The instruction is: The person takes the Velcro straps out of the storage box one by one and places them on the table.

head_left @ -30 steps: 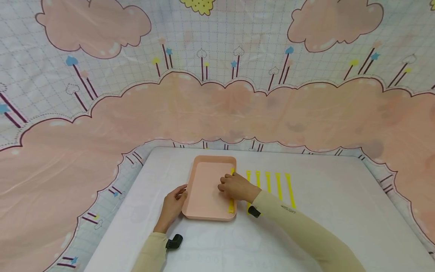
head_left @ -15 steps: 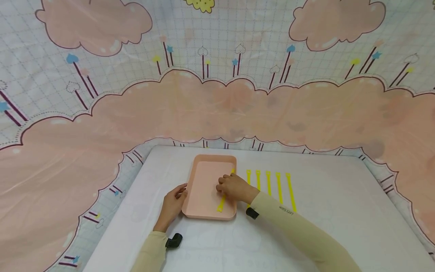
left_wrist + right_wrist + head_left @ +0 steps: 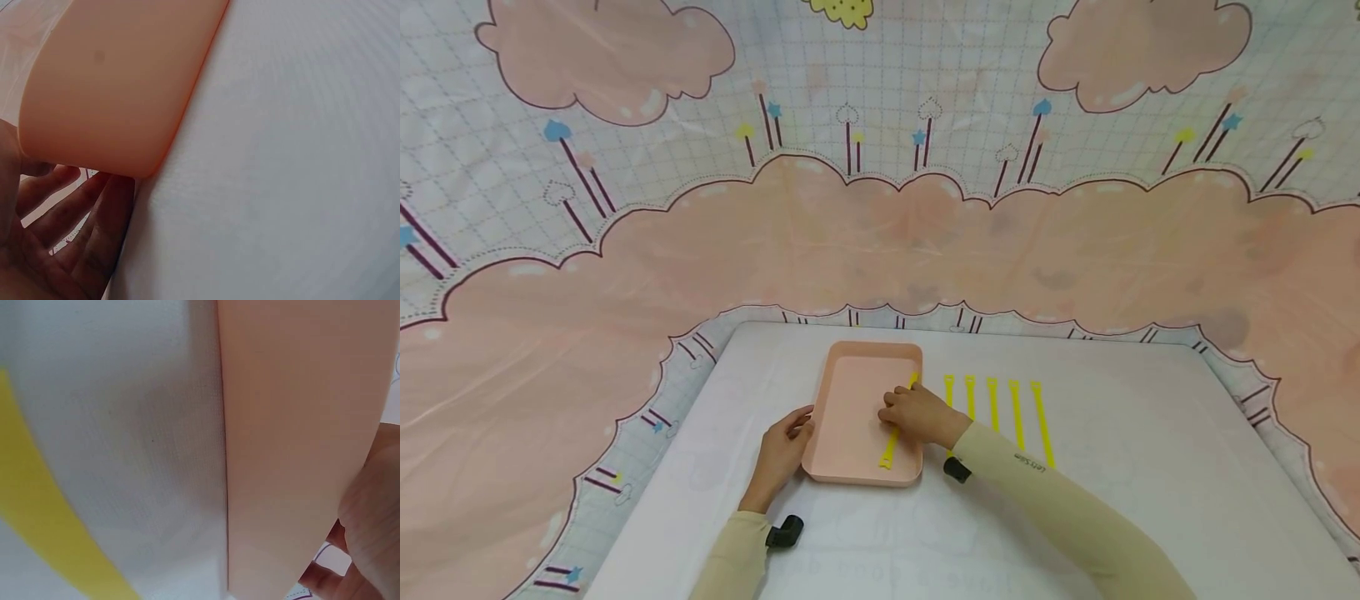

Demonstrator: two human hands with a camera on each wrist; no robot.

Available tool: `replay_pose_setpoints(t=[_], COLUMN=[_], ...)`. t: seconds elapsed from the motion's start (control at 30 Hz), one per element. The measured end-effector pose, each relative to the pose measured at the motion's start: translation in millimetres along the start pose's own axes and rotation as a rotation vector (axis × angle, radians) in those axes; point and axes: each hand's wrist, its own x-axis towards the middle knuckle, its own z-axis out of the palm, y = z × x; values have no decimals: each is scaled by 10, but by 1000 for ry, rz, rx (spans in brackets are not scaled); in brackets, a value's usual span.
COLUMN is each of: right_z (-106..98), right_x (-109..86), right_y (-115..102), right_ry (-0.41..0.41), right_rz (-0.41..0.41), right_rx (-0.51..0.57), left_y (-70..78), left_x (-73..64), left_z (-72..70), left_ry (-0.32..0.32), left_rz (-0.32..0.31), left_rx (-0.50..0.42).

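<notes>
A shallow pink tray lies on the white table. My left hand holds its left edge; in the left wrist view the fingers meet the outer wall near a corner. Over the tray's right half, my right hand has its fingers curled around the middle of a yellow cable tie strap. The strap lies slanted in the tray, its wide notched end towards the near side and its far end by the right wall. My right hand hides its middle. The right wrist view shows mainly the tray's outer wall.
Several more yellow straps lie in a row on the table right of the tray, partly under my right forearm. A patterned cloth hangs behind the table. Each wrist carries a black camera.
The strap's near end has swung left, from along the tray's right wall to a slant. My right hand has shifted slightly left; the left hand has stayed in place.
</notes>
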Motion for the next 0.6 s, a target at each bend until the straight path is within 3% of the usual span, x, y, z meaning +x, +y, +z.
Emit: replay_pose_setpoints(t=[0.2,0.6], right_z=[1,-50], right_x=[-25,-62], right_y=[2,-43], right_ry=[45,280], right_rz=[-51,-127], right_rx=[-44,-99], left_y=[17,22], left_x=[-11,-5], left_z=[5,9], left_ry=[5,-6], left_rz=[-2,-19], left_rx=[6,-2])
